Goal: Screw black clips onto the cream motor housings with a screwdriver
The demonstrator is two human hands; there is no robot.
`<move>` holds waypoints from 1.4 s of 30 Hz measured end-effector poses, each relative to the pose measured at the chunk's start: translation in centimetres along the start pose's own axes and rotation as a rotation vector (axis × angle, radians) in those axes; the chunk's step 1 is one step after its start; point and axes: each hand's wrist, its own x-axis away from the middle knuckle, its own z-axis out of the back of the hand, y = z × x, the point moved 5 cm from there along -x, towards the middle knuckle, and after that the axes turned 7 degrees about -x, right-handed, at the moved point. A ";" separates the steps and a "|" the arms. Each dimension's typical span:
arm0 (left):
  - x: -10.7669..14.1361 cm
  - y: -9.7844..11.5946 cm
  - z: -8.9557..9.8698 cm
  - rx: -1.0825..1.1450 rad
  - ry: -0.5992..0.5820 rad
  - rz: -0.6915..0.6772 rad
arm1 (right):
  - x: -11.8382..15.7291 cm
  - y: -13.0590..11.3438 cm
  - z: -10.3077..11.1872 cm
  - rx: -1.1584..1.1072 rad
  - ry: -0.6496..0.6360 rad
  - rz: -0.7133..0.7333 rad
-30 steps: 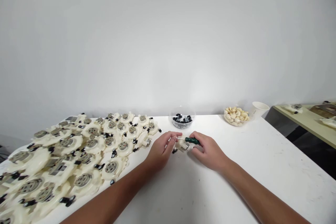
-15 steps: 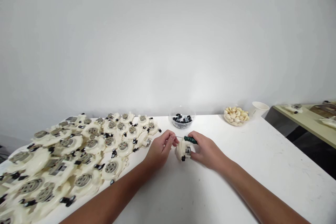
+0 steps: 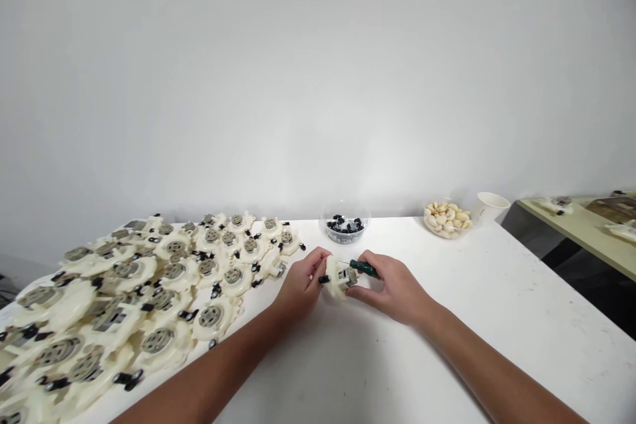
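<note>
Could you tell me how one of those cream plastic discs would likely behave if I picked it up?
The cream plastic disc looks stiff, with no visible sag. Its grey metal centre may make it heavy for its size. Its protruding black pieces could snag neighbouring discs when lifted.

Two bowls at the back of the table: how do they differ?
The left clear bowl holds small black and metal parts, while the right clear bowl holds cream curved pieces. The right bowl is fuller, its pieces heaped near the rim; the left bowl's parts sit lower. The left bowl lies straight beyond the cream plastic housing and green-handled screwdriver, while the right bowl stands further right beside a white paper cup. Both are round and see-through.
</note>
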 end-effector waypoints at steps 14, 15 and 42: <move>0.6 1.9 -0.1 -0.068 -0.053 -0.091 | 0.2 0.7 0.5 -0.237 0.132 -0.056; 0.6 1.9 -0.1 -0.071 -0.047 -0.099 | 0.2 0.6 0.5 -0.229 0.153 -0.052; 0.2 1.5 0.6 0.003 0.077 -0.059 | 0.1 0.3 0.1 -0.095 0.002 0.125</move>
